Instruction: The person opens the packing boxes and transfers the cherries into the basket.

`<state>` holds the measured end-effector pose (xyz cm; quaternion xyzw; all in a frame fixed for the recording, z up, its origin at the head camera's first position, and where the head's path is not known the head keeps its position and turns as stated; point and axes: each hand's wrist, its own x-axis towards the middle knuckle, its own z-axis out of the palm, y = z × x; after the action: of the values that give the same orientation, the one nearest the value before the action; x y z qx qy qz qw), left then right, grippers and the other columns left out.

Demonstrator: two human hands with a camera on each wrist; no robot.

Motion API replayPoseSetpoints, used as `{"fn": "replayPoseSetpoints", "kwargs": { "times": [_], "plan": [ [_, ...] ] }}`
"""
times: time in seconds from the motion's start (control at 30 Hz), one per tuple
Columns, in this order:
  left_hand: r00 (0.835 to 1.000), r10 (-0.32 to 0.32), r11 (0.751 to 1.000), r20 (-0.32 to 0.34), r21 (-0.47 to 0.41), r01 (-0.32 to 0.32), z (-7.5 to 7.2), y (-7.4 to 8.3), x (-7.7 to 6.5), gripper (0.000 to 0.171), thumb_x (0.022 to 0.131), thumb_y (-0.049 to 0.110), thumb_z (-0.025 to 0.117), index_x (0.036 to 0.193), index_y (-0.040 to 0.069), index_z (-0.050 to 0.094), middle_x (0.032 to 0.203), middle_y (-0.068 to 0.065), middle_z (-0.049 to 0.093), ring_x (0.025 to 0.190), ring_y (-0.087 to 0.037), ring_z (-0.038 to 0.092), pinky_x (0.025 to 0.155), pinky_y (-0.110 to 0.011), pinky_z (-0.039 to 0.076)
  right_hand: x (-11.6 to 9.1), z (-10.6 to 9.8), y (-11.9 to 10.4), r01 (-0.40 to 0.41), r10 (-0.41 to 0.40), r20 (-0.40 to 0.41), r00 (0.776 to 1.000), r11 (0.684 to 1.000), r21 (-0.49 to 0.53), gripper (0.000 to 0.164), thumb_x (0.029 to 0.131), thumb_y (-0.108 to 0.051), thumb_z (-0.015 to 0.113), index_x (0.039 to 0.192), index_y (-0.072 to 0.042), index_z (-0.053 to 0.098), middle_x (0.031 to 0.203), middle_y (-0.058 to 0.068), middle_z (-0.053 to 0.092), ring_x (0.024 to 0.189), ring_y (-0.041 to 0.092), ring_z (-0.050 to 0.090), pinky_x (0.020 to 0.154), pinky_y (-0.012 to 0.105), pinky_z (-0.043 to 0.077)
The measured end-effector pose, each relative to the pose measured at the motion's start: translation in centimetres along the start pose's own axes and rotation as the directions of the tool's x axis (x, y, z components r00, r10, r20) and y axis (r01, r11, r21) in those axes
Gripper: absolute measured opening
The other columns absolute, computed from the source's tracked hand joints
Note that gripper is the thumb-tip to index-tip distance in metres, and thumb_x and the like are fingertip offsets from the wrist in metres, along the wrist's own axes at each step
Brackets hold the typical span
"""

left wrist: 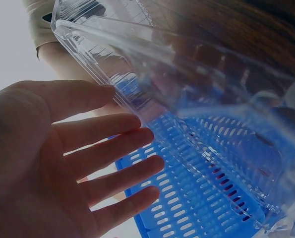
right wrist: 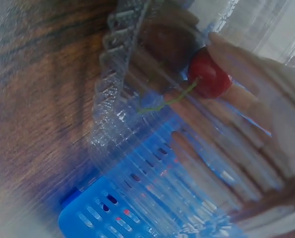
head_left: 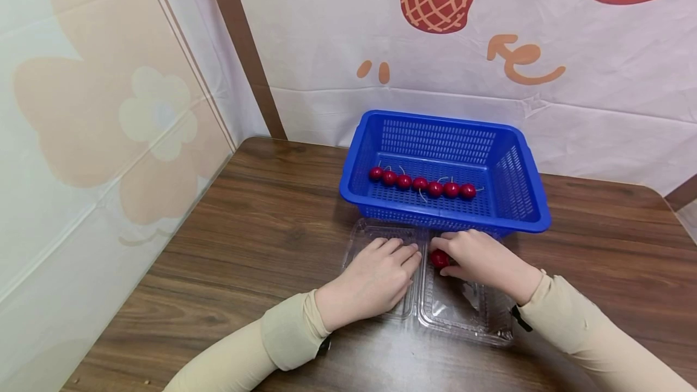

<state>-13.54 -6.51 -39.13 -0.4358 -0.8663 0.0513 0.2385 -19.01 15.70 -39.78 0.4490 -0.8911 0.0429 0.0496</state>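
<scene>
A clear plastic clamshell box [head_left: 449, 313] lies opened out flat on the table, its two halves side by side. With thumb and fingers my right hand [head_left: 484, 259] pinches a red cherry [head_left: 439, 259] at the far end of the right half. Through the clear plastic, the right wrist view shows this cherry [right wrist: 209, 77] with its green stem trailing off. My left hand [head_left: 376, 277] rests over the left half, fingers stretched out along the middle fold. In the left wrist view its fingertips [left wrist: 147, 136] are right at the plastic edge, nothing gripped.
Just behind the box stands a blue perforated basket [head_left: 443, 219]. Inside it, several red cherries [head_left: 420, 184] with stems lie in a row. The wooden table [head_left: 261, 228] ends at a printed cloth wall [head_left: 327, 107] behind and another cloth on the left.
</scene>
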Motion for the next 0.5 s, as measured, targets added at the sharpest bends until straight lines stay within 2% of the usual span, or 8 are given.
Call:
{"fn": "replayPoseSetpoints", "kwargs": {
  "times": [0.5],
  "plan": [
    [1.0,-0.002,1.0,0.004,-0.009,0.002,-0.01,0.05,-0.03,0.039,0.084,0.031,0.055,0.115,0.008,0.063,0.115,-0.004,0.064,0.103,-0.023,0.055,0.084,-0.035,0.047,-0.11,-0.18,-0.03,-0.022,0.022,0.002,1.0,1.0,0.02,0.027,0.069,-0.023,0.077,0.089,-0.014,0.06,0.071,-0.006,0.06,0.059,0.009,0.054,0.051,0.031,0.05]
  ]
}}
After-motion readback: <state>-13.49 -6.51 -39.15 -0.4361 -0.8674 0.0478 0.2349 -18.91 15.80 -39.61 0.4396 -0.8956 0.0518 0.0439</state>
